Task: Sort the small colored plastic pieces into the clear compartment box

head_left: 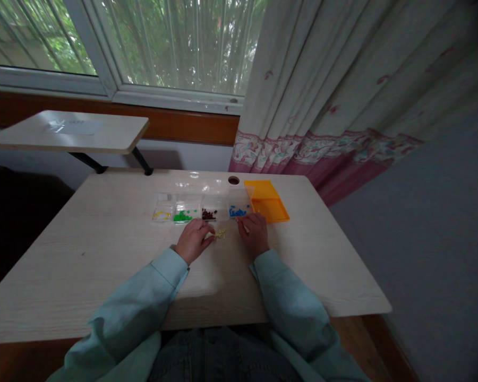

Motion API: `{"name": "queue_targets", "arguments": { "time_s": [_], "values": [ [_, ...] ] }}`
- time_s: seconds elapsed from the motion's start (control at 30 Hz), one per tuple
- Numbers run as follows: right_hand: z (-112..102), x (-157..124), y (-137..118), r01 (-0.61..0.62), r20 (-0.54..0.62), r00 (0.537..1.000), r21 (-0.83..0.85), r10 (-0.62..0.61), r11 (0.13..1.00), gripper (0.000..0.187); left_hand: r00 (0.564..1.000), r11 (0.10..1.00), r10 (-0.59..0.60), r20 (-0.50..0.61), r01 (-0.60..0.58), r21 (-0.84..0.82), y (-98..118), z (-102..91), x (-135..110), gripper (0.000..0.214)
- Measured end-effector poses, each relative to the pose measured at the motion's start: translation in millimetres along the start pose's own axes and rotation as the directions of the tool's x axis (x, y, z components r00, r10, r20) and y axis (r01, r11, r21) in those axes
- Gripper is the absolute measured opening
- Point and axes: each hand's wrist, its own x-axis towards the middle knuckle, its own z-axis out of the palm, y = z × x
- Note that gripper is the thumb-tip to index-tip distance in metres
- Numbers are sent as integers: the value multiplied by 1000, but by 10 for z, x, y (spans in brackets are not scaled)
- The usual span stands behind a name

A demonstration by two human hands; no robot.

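Observation:
My left hand (194, 240) rests on the table beside a small pile of pale yellow pieces (221, 233). Its thumb and forefinger are drawn together at the pile's left edge; what is between them is too small to make out. Just below the clear box of blue pieces (238, 211) is my right hand (255, 233), fingers curled and thumb close to the forefinger. Anything it pinches is hidden. To the left of the blue pieces stand clear boxes with dark brown pieces (208, 214), green pieces (182, 216) and yellow pieces (161, 215).
An open orange case (267, 201) lies right of the clear boxes, near a round hole (233, 180) in the table (322, 276). A raised shelf (115, 130) bearing a clear plastic packet stands at the back left. A curtain (302, 106) hangs behind, beside the window.

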Motion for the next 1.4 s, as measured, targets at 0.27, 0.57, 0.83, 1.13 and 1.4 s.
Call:
{"name": "queue_targets", "arguments": {
  "time_s": [0.27, 0.57, 0.83, 1.13, 1.4],
  "values": [
    [25, -35, -124, 154, 162, 971, 126, -173, 980, 19, 1000, 999, 31, -7, -31, 31, 2, 66, -4, 13],
    [82, -70, -156, 215, 272, 925, 206, -267, 955, 18, 999, 1000, 9, -51, -11, -29, -10, 34, -14, 18],
    [112, -90, -123, 219, 226, 938, 203, -263, 954, 15, 999, 999, 37, 9, -37, 36, 19, 70, 9, 15],
    [90, -79, -139, 236, 207, 939, 191, -275, 953, 14, 999, 996, 30, -22, -28, 81, 23, 76, 17, 18],
    [126, -66, -322, 242, 141, 956, 124, -259, 962, 25, 971, 958, -103, -214, 40, -284, -59, 113, 24, 21]
  ]
}}
